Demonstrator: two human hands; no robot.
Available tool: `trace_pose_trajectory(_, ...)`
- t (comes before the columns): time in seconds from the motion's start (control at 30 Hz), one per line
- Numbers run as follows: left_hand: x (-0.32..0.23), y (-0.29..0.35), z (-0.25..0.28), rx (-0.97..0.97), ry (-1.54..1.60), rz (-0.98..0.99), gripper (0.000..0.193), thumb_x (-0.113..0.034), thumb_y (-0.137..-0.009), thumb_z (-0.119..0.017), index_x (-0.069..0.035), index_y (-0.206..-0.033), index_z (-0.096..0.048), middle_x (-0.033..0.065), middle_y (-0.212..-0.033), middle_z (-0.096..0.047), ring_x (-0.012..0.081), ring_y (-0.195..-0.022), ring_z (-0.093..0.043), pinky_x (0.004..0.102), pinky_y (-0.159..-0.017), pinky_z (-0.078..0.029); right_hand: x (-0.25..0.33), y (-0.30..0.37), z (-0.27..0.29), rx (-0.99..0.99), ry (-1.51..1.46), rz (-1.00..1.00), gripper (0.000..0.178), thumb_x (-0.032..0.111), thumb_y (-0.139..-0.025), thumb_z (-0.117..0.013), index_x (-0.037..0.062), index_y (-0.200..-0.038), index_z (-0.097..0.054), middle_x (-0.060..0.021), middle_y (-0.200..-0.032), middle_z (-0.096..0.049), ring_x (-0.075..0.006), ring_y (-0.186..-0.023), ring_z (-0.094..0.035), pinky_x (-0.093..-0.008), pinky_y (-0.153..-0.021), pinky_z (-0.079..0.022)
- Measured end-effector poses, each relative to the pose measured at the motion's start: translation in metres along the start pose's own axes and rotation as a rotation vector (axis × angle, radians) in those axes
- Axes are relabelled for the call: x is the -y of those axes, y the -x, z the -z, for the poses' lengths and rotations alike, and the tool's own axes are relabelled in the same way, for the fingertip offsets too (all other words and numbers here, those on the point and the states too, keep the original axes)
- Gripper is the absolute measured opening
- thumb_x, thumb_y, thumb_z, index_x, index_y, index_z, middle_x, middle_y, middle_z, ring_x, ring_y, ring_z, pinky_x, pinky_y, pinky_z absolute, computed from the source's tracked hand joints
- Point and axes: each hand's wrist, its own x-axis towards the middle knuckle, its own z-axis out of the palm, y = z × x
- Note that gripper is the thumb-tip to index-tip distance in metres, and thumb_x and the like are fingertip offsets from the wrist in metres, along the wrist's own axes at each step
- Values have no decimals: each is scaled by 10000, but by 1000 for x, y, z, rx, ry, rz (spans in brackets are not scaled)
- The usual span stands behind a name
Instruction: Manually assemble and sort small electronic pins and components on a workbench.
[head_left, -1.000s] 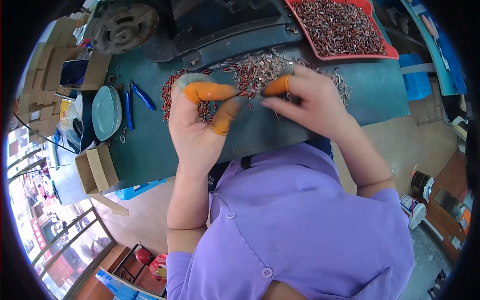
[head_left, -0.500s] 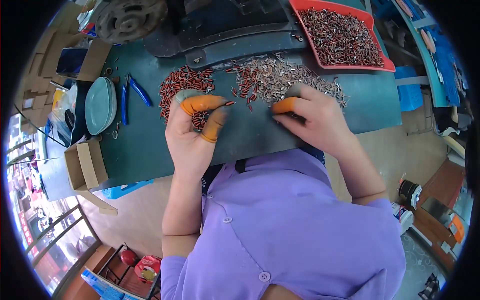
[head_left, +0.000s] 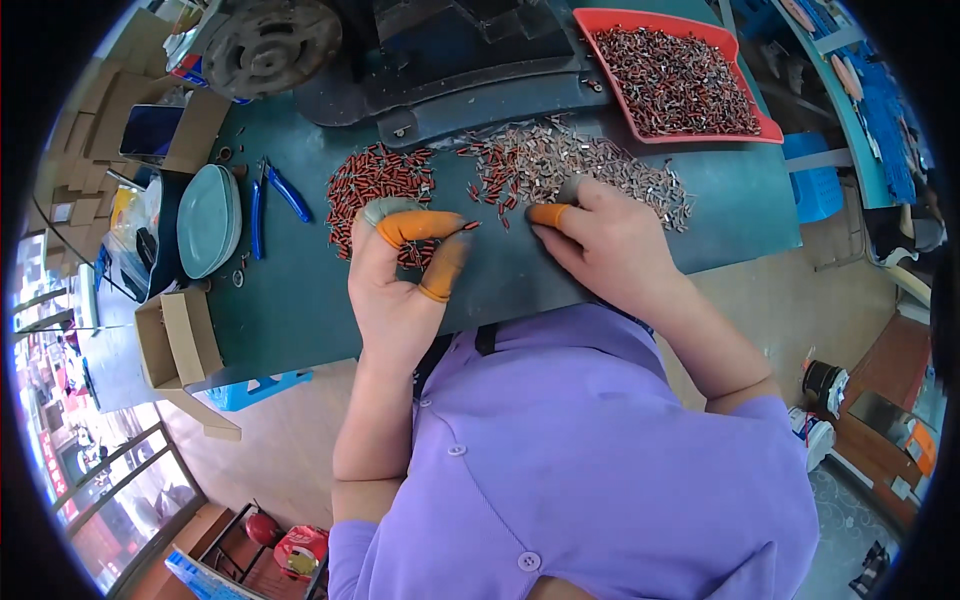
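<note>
My left hand [head_left: 392, 285], with orange cots on thumb and forefinger, pinches a small red cylindrical part with a wire end [head_left: 471, 226] above the green table. Behind and beside it lies a pile of the same red parts [head_left: 378, 180]. My right hand [head_left: 622, 235] is a short way to the right, its orange-cotted finger and thumb closed; whatever lies between them is hidden. Just beyond it spreads a heap of small silver metal pieces [head_left: 560, 158]. A few loose red parts [head_left: 492, 187] lie at that heap's left side.
A red tray [head_left: 768, 130] full of mixed red and silver parts stands at the far right. A dark machine [head_left: 480, 100] fills the far edge. Blue-handled pliers [head_left: 290, 195], greenish plates [head_left: 208, 225] and an open cardboard box [head_left: 180, 340] are on the left.
My two hands have come slightly closer together, the left shifting right with the red part and the right shifting left. The view has moved a little.
</note>
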Motion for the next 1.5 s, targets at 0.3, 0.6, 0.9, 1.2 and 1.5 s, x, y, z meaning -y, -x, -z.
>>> trace_pose_trajectory(0.3, 2, -1, -1, -81, 51, 24, 196, 20, -722, -752, -47, -881, -659, 28, -904, -595, 160, -871, -537, 263, -786, -423, -7, 14, 15, 13, -200, -142, 163, 112, -757, -744, 80, -907, -690, -90, -852, -589, -272, -737, -611, -351, -614, -497)
trace_pose_trajectory(0.6, 3, 7, 0, -8, 4, 7, 217, 61, -760, -728, -9, -947, -643, 32, -972, -577, 146, -947, -536, 256, -885, -388, 5, 24, 10, 140, -60, 113, 294, 229, -735, -762, 134, -1005, -695, -69, -868, -569, -243, -726, -564, -341, -621, -477)
trace_pose_trajectory(0.9, 2, 4, -4, -57, 32, 69, 176, -9, -735, -746, -45, -891, -674, 33, -918, -604, 175, -899, -551, 277, -835, -419, 0, 48, 9, 112, -8, 259, 302, 240, -714, -760, 162, -1000, -701, -19, -885, -573, -206, -698, -547, -319, -582, -463)
trace_pose_trajectory(1.2, 4, -13, -14, -17, 243, 123, 194, 37, -833, -683, -12, -1013, -630, 9, -978, -589, 100, -941, -550, 224, -863, -413, -6, 32, 8, -54, -475, -18, 150, 91, -720, -781, 106, -841, -695, -56, -827, -636, -200, -697, -596, -291, -618, -475)
trace_pose_trajectory(1.5, -13, -121, -27, -355, -536, -700, 280, -92, -660, -807, -146, -894, -662, 28, -910, -580, 256, -903, -534, 378, -812, -397, -24, -104, 42, -377, -1032, -398, 165, 157, -875, -703, 50, -977, -630, 52, -796, -596, 1, -648, -474, -166, -554, -345)
